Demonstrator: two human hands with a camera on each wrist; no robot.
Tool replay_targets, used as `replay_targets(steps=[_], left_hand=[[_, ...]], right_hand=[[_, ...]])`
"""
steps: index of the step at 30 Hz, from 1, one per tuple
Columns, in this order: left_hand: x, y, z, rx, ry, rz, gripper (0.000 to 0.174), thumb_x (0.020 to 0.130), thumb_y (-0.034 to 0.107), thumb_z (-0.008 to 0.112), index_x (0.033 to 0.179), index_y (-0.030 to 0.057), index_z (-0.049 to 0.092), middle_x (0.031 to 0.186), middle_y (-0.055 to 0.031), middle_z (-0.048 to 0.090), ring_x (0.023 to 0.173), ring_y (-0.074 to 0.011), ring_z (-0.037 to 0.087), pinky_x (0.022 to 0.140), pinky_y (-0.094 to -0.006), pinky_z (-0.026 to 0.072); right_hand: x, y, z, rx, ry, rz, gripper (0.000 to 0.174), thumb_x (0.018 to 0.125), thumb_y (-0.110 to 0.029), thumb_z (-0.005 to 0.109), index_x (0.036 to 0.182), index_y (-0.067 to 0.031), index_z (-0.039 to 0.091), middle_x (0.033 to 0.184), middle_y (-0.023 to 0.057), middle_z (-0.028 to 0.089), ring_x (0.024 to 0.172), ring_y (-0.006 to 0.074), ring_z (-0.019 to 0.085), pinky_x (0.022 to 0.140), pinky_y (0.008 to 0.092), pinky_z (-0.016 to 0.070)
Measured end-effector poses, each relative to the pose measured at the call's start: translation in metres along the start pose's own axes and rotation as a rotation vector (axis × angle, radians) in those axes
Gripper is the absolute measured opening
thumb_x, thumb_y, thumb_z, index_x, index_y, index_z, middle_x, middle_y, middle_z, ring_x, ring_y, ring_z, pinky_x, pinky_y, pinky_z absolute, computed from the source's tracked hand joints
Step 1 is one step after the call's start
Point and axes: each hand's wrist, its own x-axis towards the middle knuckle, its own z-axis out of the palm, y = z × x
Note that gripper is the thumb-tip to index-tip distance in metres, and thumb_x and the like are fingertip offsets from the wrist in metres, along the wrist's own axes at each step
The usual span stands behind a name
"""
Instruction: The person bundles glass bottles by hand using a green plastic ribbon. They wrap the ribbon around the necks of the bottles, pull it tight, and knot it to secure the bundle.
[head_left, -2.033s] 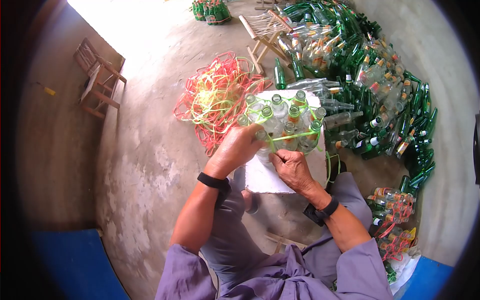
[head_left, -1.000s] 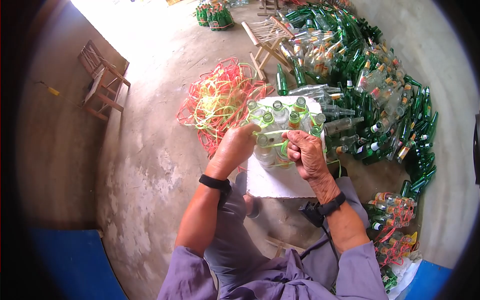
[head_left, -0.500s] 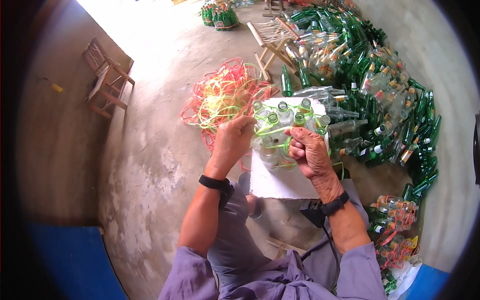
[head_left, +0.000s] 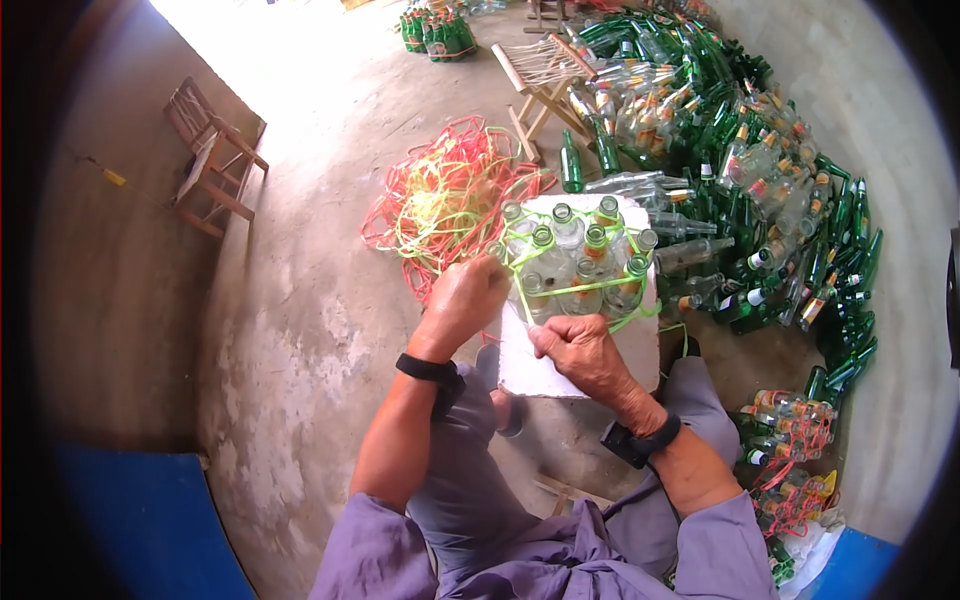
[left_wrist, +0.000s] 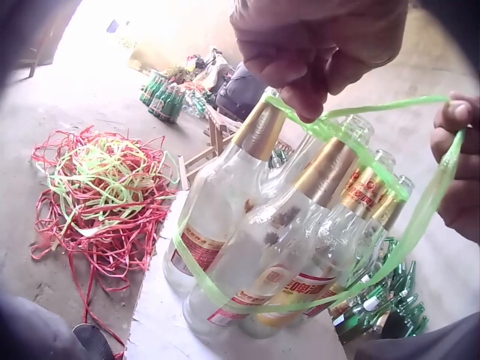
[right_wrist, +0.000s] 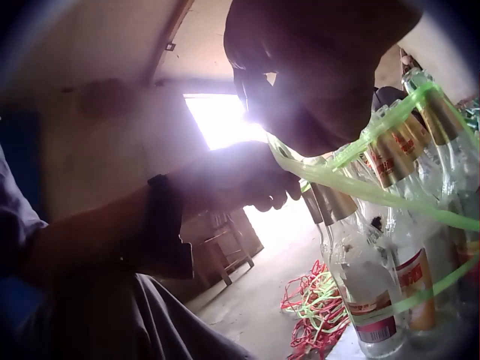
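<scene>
A cluster of clear glass bottles (head_left: 568, 232) with gold neck foil stands upright on a white board (head_left: 560, 375). Light-green plastic cord (left_wrist: 262, 307) loops round their bodies and also runs among the necks. At the cluster's near left corner, my left hand (head_left: 465, 295) pinches the cord beside a bottle neck, its fingertips bunched downward in the left wrist view. My right hand (head_left: 585, 350), over the board's near part, grips another stretch of the cord between thumb and curled fingers. That stretch runs taut between the hands.
A tangled heap of red and green cord (head_left: 445, 195) lies left of the board. Many loose green and clear bottles (head_left: 740, 190) pile up along the right wall. Behind stands a folding stool (head_left: 545, 75); a wooden chair (head_left: 210, 155) is at far left.
My right hand has come down and toward my body from above the bottles, drawing the cord with it. My left hand has dropped slightly at the cluster's left corner.
</scene>
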Motion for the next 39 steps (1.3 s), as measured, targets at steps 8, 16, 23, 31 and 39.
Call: replay_targets(steps=[8,16,23,31,39], left_hand=[[-0.009,-0.002,-0.006,-0.019,-0.040,0.024,0.014,0.083,0.016,0.065,0.084,0.0026,0.068,0.076,-0.0174,0.069,0.073,-0.0371,0.068,0.067,-0.0443,0.0532],[-0.008,0.024,0.000,0.004,-0.084,0.107,0.030,0.080,0.017,0.081,0.094,0.0028,0.059,0.072,-0.0070,0.060,0.061,-0.0147,0.056,0.059,-0.0319,0.0477],[-0.006,0.021,0.014,-0.034,-0.024,0.064,0.037,0.079,0.019,0.083,0.101,0.0031,0.058,0.071,-0.0087,0.061,0.062,-0.0177,0.059,0.059,-0.0348,0.0479],[-0.006,0.024,0.015,0.035,-0.020,0.019,0.040,0.080,0.021,0.080,0.109,0.0028,0.060,0.066,-0.0094,0.061,0.059,-0.0207,0.061,0.056,-0.0363,0.0469],[-0.006,0.025,0.016,0.023,-0.018,0.018,0.038,0.081,0.020,0.079,0.109,0.0024,0.060,0.063,-0.0100,0.060,0.056,-0.0219,0.060,0.055,-0.0371,0.0461]], right_hand=[[-0.005,0.031,0.019,-0.395,-0.003,-0.147,0.031,0.088,-0.020,0.065,0.068,0.0024,0.061,0.060,0.0228,0.057,0.055,0.0385,0.059,0.055,0.0463,0.0460],[-0.005,0.042,0.020,-0.449,0.015,-0.172,0.029,0.086,-0.023,0.065,0.068,0.0002,0.064,0.062,0.0222,0.059,0.058,0.0405,0.061,0.057,0.0491,0.0475],[-0.005,0.058,0.024,-0.622,-0.004,-0.225,0.026,0.083,-0.021,0.064,0.067,-0.0022,0.067,0.060,0.0215,0.061,0.061,0.0414,0.064,0.061,0.0496,0.0522],[-0.008,0.067,0.030,-0.595,0.002,-0.331,0.021,0.084,-0.012,0.062,0.066,-0.0013,0.062,0.059,0.0217,0.058,0.058,0.0426,0.060,0.058,0.0492,0.0481],[-0.011,0.063,0.029,-0.523,-0.030,-0.278,0.022,0.086,-0.013,0.063,0.068,0.0011,0.062,0.061,0.0224,0.058,0.059,0.0427,0.060,0.057,0.0484,0.0475]])
